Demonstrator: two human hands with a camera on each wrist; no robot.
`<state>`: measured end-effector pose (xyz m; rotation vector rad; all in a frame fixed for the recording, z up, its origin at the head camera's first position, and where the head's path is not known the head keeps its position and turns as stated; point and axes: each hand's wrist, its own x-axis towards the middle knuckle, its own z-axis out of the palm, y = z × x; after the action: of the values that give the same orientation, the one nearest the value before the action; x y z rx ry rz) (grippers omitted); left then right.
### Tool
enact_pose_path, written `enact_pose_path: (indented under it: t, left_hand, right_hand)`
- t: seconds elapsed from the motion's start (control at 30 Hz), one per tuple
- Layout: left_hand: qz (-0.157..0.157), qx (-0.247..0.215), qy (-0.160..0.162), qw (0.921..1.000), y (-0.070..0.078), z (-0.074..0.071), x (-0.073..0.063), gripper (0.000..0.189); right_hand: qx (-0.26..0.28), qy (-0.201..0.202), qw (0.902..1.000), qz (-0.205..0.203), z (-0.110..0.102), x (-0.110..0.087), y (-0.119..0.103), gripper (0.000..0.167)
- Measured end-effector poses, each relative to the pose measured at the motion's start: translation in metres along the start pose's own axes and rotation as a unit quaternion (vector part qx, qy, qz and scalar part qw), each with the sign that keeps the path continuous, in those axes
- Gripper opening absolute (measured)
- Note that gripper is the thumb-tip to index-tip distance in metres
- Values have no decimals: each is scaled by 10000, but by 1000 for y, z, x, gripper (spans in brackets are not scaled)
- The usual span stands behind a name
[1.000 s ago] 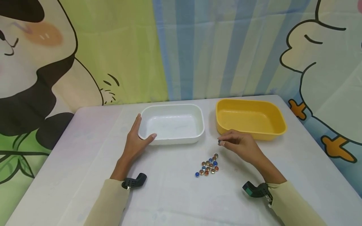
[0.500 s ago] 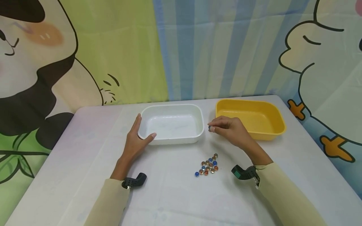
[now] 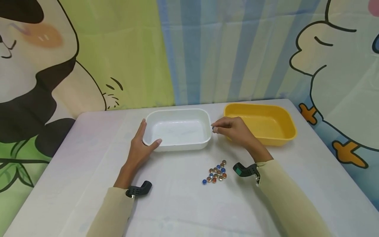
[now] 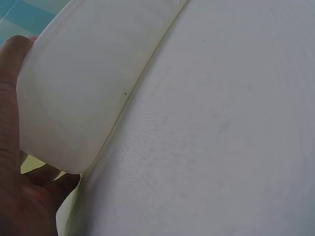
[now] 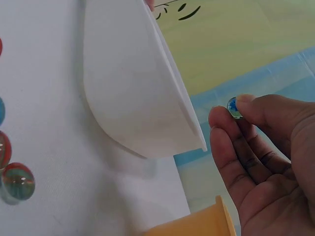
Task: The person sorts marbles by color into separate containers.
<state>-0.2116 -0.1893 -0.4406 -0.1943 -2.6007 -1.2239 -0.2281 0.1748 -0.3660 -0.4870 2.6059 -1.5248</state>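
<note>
Blue marble (image 3: 213, 129): off the table, pinched in the right hand (image 3: 234, 131), just right of the white tray's (image 3: 177, 147) right end. Right wrist view shows a gap to the rim, so not touching. Thumb presses on one side, fingertips back it on the other; probably tip-only because the thing is small, round and slick, and a palm grip would hide it. Left hand (image 3: 139, 149) well apart from the right, clamped on the white tray's near left corner: thumb over the near rim, fingers round the outside of the left wall. Reads as bracing, so a light tray doesn't skid; tray sits flat as far as I can tell. Yellow tray (image 3: 275, 142) stands just beside it on the right, small gap between, partly behind the right hand; nobody's steadying that one. Loose marbles (image 3: 218, 172), mixed blue, amber and reddish, lie in a tight cluster on the white tablecloth (image 3: 171, 204), near side of the trays, likely grouped there for short reach. Both hands wear a wrist camera; right one (image 3: 247, 170) hangs near the cluster, clear of the pinch. Contact under the left fingers: mostly hidden, can't tell pressure.
</note>
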Motion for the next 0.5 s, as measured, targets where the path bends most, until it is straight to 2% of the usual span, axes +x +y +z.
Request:
enact_pose_path:
  t: [0.37, 0.5]
  left_hand:
    - [-22, -17, 35, 10000, -1, 1, 1, 99]
    - [-21, -26, 57, 10000, -2, 1, 1, 99]
  right_hand:
    - [299, -88, 9973, 672, 6, 20, -1, 26]
    - [455, -53, 9959, 782, 9, 25, -2, 27]
